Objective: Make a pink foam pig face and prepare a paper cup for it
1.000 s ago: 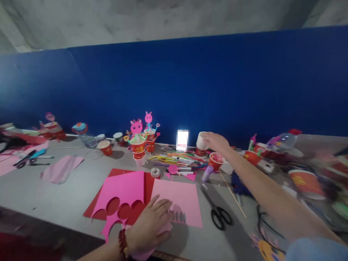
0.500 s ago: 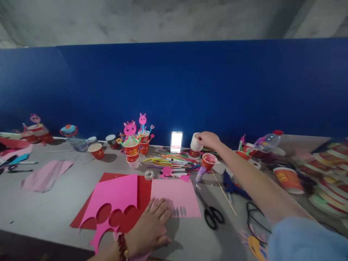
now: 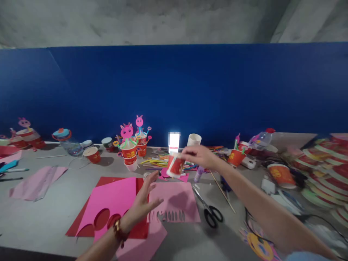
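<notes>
My right hand (image 3: pixel 197 156) grips a red and white paper cup (image 3: pixel 175 166) by its edge, in the air over the pens and the pale pink sheet (image 3: pixel 174 197). To the left of the cup, my left hand (image 3: pixel 144 203) is raised over the papers with its fingers apart and nothing in it. Below it lie a bright pink sheet (image 3: pixel 116 197) with round cut-outs and a red sheet (image 3: pixel 142 224). The pale pink sheet has a row of small leaf-shaped holes. Behind my right hand stands a white cup (image 3: pixel 194 140).
Black-handled scissors (image 3: pixel 208 212) and a wooden stick (image 3: pixel 223 192) lie right of the sheets. Decorated cups (image 3: pixel 129 154) stand at the back, near a lit phone (image 3: pixel 174 142). Stacked cups (image 3: pixel 323 174) and cables fill the right side. A jar (image 3: pixel 69 143) stands at the left.
My right hand has come from the back toward the middle, now with a red and white cup. My left hand has lifted off the pink paper and opened upward.
</notes>
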Motion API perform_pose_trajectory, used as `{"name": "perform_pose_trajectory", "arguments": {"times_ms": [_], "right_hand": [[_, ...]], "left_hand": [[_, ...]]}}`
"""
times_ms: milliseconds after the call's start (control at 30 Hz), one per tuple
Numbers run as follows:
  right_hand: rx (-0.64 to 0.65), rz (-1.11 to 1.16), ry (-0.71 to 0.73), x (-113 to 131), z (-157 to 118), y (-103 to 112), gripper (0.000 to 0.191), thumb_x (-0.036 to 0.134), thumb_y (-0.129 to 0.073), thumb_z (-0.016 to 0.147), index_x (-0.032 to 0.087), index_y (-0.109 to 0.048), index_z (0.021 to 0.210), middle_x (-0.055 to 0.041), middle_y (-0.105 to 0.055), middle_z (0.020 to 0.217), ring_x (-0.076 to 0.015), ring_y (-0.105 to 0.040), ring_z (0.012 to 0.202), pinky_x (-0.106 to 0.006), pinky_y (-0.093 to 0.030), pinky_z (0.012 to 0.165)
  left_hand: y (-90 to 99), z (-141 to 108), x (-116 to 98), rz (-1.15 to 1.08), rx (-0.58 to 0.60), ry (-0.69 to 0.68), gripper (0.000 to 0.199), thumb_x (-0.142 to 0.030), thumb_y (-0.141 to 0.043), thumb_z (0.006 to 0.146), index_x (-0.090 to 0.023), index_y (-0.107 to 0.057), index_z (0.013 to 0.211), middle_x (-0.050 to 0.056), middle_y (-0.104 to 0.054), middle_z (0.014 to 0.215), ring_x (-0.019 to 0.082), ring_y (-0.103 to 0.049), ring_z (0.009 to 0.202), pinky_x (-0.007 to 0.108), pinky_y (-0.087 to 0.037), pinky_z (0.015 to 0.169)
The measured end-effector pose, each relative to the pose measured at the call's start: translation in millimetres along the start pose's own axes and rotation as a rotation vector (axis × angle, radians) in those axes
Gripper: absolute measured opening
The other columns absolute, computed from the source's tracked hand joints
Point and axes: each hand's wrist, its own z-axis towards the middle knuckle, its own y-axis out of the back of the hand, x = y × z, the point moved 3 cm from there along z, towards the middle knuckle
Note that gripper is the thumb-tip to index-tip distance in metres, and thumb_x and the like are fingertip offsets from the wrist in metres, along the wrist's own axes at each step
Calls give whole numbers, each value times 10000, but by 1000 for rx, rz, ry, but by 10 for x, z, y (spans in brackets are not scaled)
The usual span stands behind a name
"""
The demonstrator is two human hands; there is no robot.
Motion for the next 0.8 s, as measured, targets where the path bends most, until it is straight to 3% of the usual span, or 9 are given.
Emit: {"name": "perform_pose_trajectory", "arguments": {"times_ms": [100, 200, 267, 367, 433, 533, 667, 800], "right_hand": [[74, 266, 113, 133, -241, -416, 351, 454, -508, 960, 179, -692, 841, -5, -646, 742, -143, -555, 672, -238, -388, 605], [-23, 327, 100, 137, -392, -614, 308, 425, -540, 954, 183, -683, 827, -8, -643, 747, -152, -561, 696, -250, -413, 639], [-78, 341, 94, 123, -460, -672, 268, 396, -552, 953, 189, -688, 850, -15, -658, 778, -162, -586, 732, -262, -434, 681], [-170, 370, 80, 90, -583, -726, 207, 351, -546, 954, 201, -688, 971, -49, -699, 956, -196, -631, 883, -284, -470, 765], [-257, 347, -1, 24, -730, -776, 221, 339, -522, 959, 208, -660, 1071, -72, -696, 1071, -209, -640, 935, -290, -492, 769], [-344, 185, -197, -175, -1096, -920, 232, 354, -495, 963, 214, -646, 1070, -71, -712, 1008, -210, -659, 842, -309, -511, 747], [-342, -91, -361, -528, -1676, -1205, 230, 299, -502, 937, 196, -637, 1092, -109, -703, 1078, -264, -662, 926, -399, -523, 831], [-243, -282, -336, -671, -1973, -1400, 308, 195, -525, 892, 200, -622, 1185, -115, -671, 1203, -296, -602, 1102, -460, -481, 954]], "left_hand": [[-106, 244, -120, -464, 81, 90, 769, -494, -721, 800, -297, -355, 1447, 143, -368, 1522, 360, -419, 1344, 499, -407, 1054], [-277, 321, -153, -650, 128, 241, 636, -401, -738, 809, -230, -441, 1346, 154, -594, 1260, 326, -633, 1079, 467, -525, 869], [-362, 309, -132, -670, 94, 301, 556, -345, -742, 811, -195, -471, 1272, 127, -643, 1110, 273, -680, 921, 419, -556, 770], [-429, 277, -87, -635, 40, 315, 538, -297, -773, 780, -179, -478, 1214, 98, -651, 1039, 231, -683, 857, 366, -563, 730], [-450, 263, -55, -631, 21, 328, 540, -315, -770, 779, -179, -464, 1203, 91, -659, 1008, 229, -688, 841, 354, -563, 715], [-452, 252, 7, -602, -29, 341, 552, -333, -772, 772, -184, -447, 1192, 79, -669, 966, 228, -693, 822, 344, -565, 701], [-458, 238, 139, -527, -99, 294, 537, -390, -749, 790, -194, -461, 1198, 57, -677, 919, 189, -680, 733, 317, -566, 662], [-498, 223, 305, -511, -133, 271, 547, -486, -671, 839, -200, -468, 1259, 75, -695, 951, 185, -680, 706, 320, -566, 661]]}}
